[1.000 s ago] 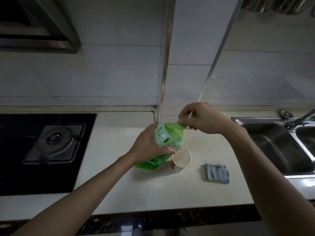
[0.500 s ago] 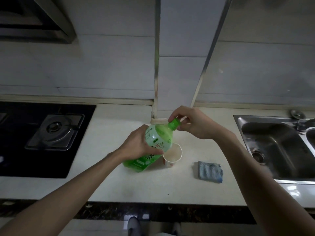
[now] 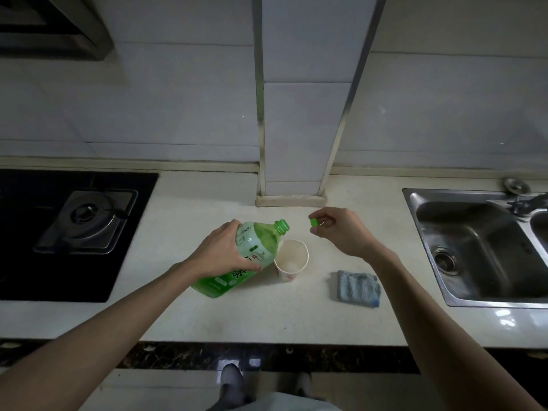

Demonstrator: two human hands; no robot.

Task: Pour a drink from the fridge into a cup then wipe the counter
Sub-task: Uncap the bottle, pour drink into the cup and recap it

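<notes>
Left hand around 1 bottle, right hand with 1 cap in pinch; 1 cup, 1 cloth.

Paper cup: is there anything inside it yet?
The paper cup shows only pale inner wall and bare bottom, no drink. The tilted green bottle covers part of its outer side.

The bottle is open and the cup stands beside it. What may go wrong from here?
The bottle is big, tilted and open, and only the left hand grips it; the drink may gush past the cup.
The cup looks light and stands unheld close to the bottle, so a nudge may tip it.
The right hand only pinches the small cap, which may slip and fall.
</notes>
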